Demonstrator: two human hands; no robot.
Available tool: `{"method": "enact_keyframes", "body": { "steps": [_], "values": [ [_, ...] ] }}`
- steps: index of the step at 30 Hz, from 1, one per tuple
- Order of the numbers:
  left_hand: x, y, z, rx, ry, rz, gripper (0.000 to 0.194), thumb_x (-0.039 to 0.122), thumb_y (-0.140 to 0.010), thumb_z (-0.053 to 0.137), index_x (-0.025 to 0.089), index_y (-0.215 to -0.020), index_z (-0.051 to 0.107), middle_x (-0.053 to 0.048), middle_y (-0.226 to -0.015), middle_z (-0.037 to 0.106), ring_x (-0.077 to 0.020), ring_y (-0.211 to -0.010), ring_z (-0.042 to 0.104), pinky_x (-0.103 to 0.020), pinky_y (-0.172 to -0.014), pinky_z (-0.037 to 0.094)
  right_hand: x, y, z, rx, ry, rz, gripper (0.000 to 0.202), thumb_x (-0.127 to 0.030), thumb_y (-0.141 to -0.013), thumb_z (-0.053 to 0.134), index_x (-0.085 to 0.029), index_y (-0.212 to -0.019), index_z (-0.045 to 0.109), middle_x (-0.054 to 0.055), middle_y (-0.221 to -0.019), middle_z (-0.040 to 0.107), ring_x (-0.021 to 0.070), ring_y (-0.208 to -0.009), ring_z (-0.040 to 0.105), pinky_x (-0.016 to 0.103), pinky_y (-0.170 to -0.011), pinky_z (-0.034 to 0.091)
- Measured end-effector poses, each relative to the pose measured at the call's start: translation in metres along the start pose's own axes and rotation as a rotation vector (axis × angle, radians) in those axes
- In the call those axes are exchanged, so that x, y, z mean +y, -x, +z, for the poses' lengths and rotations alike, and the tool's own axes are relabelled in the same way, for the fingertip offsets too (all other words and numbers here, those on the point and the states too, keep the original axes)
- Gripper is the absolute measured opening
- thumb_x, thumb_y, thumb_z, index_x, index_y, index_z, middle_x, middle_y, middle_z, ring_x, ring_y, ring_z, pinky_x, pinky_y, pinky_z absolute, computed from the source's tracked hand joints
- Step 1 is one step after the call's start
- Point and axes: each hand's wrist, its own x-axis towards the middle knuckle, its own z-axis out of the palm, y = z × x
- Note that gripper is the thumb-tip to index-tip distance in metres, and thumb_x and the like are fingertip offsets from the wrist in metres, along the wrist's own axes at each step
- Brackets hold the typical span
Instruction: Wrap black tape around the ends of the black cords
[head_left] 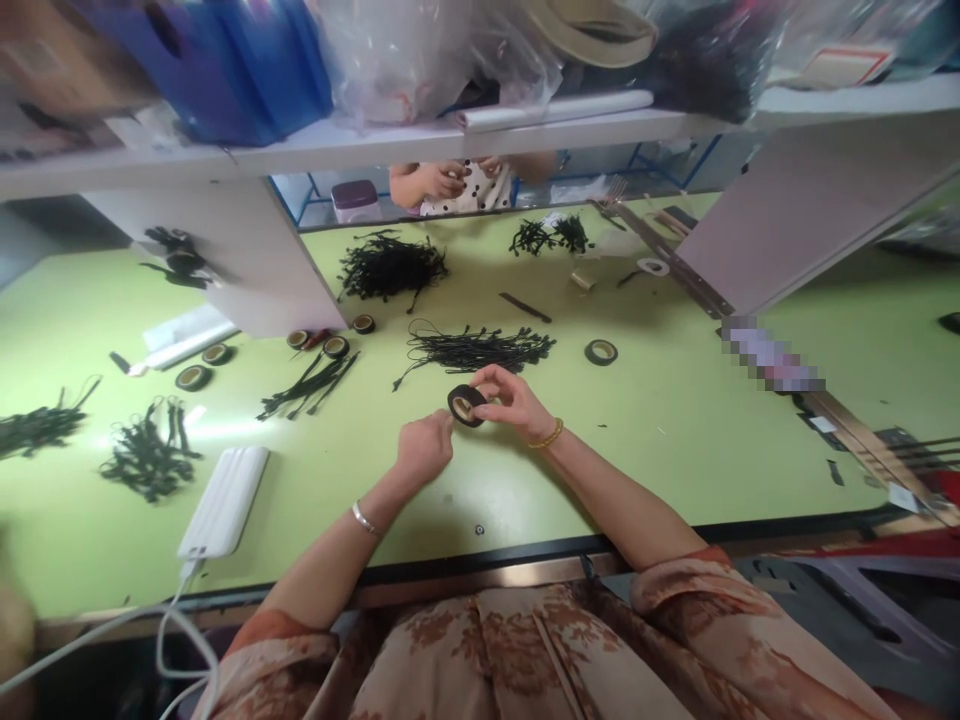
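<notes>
My right hand (517, 405) grips a roll of black tape (455, 402), its thumb at the pale core and its fingers over the outer edge. Close to the roll's left side, my left hand (426, 447) is closed in a pinch. What its fingertips hold is too small to make out. Just beyond both hands lies a bundle of thin black cables (480, 350) with small connector ends. Another roll of black tape (601, 352) rests flat to the right of that bundle.
More cables (391, 268) are heaped farther back. At left lie several tape rolls (193, 378), loose cables (154, 455) and a white power bank (225, 502) with a cord. A loaded shelf (420, 140) spans the table; behind it, another person's hands (446, 180) show.
</notes>
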Motion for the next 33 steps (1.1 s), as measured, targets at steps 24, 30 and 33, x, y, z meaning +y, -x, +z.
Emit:
{"method": "enact_keyframes", "body": {
  "steps": [24, 30, 33],
  "values": [
    [-0.031, -0.016, -0.005, 0.143, 0.428, -0.013, 0.015, 0.030, -0.086, 0.051, 0.019, -0.078, 0.056, -0.002, -0.081, 0.057, -0.0154, -0.078, 0.052, -0.028, -0.073, 0.042, 0.014, 0.003, 0.020, -0.036, 1.029, -0.104, 0.055, -0.015, -0.068, 0.065, -0.019, -0.122, 0.053, 0.007, -0.096, 0.075, 0.0295, -0.091, 0.063, 0.040, -0.081, 0.043],
    [-0.025, -0.015, -0.005, 0.086, 0.466, -0.122, 0.024, 0.037, -0.086, 0.048, 0.019, -0.071, 0.050, 0.004, -0.063, 0.047, -0.0124, -0.061, 0.042, -0.025, -0.060, 0.033, 0.016, 0.006, 0.030, -0.087, 0.812, 0.072, 0.079, -0.027, -0.071, 0.073, -0.017, -0.140, 0.037, 0.005, -0.092, 0.073, 0.0214, -0.072, 0.063, 0.033, -0.067, 0.043],
    [-0.018, -0.012, -0.006, 0.099, 0.444, -0.100, 0.026, 0.039, -0.085, 0.050, 0.019, -0.069, 0.048, 0.004, -0.061, 0.047, -0.0113, -0.058, 0.041, -0.024, -0.057, 0.032, 0.016, 0.007, 0.031, 0.004, 0.487, 0.161, 0.097, -0.029, -0.070, 0.076, -0.018, -0.150, 0.023, 0.002, -0.087, 0.072, 0.0157, -0.066, 0.060, 0.029, -0.064, 0.043]
  ]
}}
